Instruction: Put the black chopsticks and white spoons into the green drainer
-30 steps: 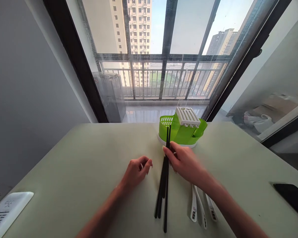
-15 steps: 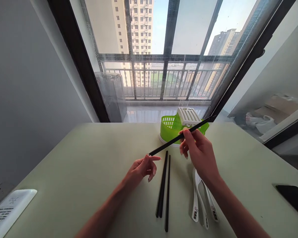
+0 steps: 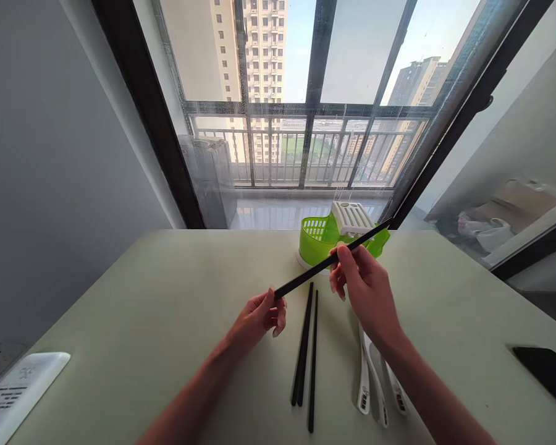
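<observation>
– Since half a second ago, the left hand (image 3: 259,316) and the right hand (image 3: 369,285) have shifted slightly to the left, and the black chopstick (image 3: 306,275) went with them.
– How are the fingers?
– On the left they pinch its thicker end; on the right they pinch near its middle. Whether two sticks are pressed together, I cannot tell.
– Why with both hands?
– Perhaps the middle grip carries the weight and the end grip prevents turning. It slants above the surface (image 3: 189,278), thin end to the far right, in front of the green holder (image 3: 311,247).
– What lies around?
– Below, three other chopsticks (image 3: 313,364) lie lengthwise, two of them close together. To their right are white spoons (image 3: 364,383), handles pointing near, maybe for easy taking; the right arm hides some part. The holder, with its white slotted piece (image 3: 353,218), stands far, probably so that it does not disturb the hands.
</observation>
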Tool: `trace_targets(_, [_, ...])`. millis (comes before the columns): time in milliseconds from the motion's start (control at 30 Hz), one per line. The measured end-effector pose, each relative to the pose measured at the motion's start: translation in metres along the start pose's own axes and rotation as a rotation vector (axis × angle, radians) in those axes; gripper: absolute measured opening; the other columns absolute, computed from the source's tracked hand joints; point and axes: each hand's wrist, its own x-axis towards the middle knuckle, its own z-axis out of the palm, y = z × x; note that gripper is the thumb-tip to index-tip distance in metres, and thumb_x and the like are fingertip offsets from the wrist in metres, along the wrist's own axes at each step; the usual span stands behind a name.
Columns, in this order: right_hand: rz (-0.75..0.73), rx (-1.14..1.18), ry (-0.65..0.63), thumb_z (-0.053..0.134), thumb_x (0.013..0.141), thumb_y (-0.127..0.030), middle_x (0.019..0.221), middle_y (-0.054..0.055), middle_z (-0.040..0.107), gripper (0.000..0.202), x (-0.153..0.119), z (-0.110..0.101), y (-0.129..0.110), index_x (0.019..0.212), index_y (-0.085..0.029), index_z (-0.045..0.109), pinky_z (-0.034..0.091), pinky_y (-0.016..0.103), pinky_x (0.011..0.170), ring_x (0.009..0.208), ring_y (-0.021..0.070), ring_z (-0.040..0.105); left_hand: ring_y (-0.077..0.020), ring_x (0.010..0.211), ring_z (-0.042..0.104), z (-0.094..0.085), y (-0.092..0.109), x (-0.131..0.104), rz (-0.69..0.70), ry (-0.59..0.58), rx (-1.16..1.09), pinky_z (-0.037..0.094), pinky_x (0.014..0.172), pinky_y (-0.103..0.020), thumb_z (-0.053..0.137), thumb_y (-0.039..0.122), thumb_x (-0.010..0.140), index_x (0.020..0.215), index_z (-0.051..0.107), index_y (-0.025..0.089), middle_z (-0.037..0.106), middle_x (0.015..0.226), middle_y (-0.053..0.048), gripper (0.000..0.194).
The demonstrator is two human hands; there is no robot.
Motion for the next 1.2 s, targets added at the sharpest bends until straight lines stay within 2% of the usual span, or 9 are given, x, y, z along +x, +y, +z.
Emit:
trace_targets(167, [-0.004,-0.017,0.016,0.06,0.093,-0.064,0.066,-0.003,0.06,0.044,0.001,-0.001,-0.001,0.088,-0.021,0.061,0.042,0.022,0.043,0.05,0.0107,0.055,-0.0078,0.05,0.052,0.004,0.001,-0.001,0.033,0.0,0.044,0.038,0.048,-0.023,0.059,0.059,0.096,0.099,0.066,0.013,0.061,0.069,0.0,0.046])
trace_targets(300, [-0.007,-0.055,0.038,0.06,0.093,-0.065,0.064,-0.003,0.059,0.044,0.001,-0.003,0.003,0.087,-0.021,0.062,0.04,0.022,0.043,0.049,0.0103,0.053,-0.0099,0.052,0.059,0.007,0.004,-0.002,0.042,0.006,0.175,0.041,0.049,-0.024,0.06,0.055,0.097,0.108,0.069,0.01,0.068,0.08,-0.006,0.048])
trace_targets(533, [-0.002,-0.065,0.031,0.063,0.091,-0.063,0.066,-0.004,0.059,0.042,0.003,-0.006,0.007,0.091,-0.021,0.063,0.04,0.021,0.044,0.05,0.0103,0.055,-0.0104,0.053,0.06,0.009,0.007,-0.002,0.031,0.079,0.294,0.043,0.05,-0.024,0.064,0.056,0.093,0.104,0.075,0.008,0.071,0.084,-0.01,0.05])
trace_targets(767, [-0.079,-0.074,0.158,0.063,0.092,-0.062,0.071,-0.004,0.058,0.042,0.017,-0.015,-0.011,0.084,-0.022,0.057,0.042,0.02,0.042,0.049,0.0087,0.056,-0.0087,0.052,0.056,0.007,0.007,-0.001,0.044,0.123,0.311,0.039,0.049,-0.024,0.065,0.058,0.092,0.105,0.076,0.009,0.071,0.083,-0.009,0.052])
trace_targets(900, [-0.165,-0.146,0.124,0.069,0.089,-0.061,0.074,-0.003,0.061,0.041,0.036,-0.023,-0.029,0.085,-0.021,0.059,0.043,0.021,0.044,0.053,0.0106,0.06,-0.0071,0.051,0.051,0.007,0.006,-0.001,0.06,0.174,0.292,0.034,0.048,-0.023,0.064,0.06,0.092,0.113,0.073,0.01,0.069,0.081,-0.006,0.055])
trace_targets(1000, [-0.322,-0.213,0.192,0.068,0.091,-0.056,0.07,-0.003,0.06,0.036,0.061,-0.031,-0.049,0.082,-0.023,0.057,0.042,0.023,0.044,0.052,0.0125,0.06,-0.0067,0.049,0.049,0.006,0.005,0.001,0.057,0.217,0.204,0.031,0.046,-0.023,0.061,0.063,0.092,0.126,0.065,0.014,0.065,0.08,-0.002,0.06])
trace_targets(1100, [-0.475,-0.315,0.287,0.065,0.094,-0.048,0.071,-0.002,0.062,0.029,0.091,-0.037,-0.063,0.08,-0.025,0.053,0.044,0.026,0.048,0.049,0.0119,0.057,-0.0049,0.047,0.045,0.004,0.005,0.002,0.055,0.25,0.129,0.029,0.046,-0.023,0.062,0.064,0.091,0.121,0.064,0.015,0.06,0.076,0.002,0.058])
trace_targets(1200, [-0.491,-0.481,0.25,0.061,0.096,-0.047,0.08,0.002,0.069,0.026,0.121,-0.038,-0.063,0.084,-0.024,0.057,0.046,0.029,0.054,0.053,0.0139,0.062,-0.0039,0.046,0.042,0.002,0.004,0.003,0.047,0.269,0.092,0.028,0.046,-0.022,0.064,0.064,0.09,0.112,0.063,0.015,0.057,0.072,0.004,0.053])
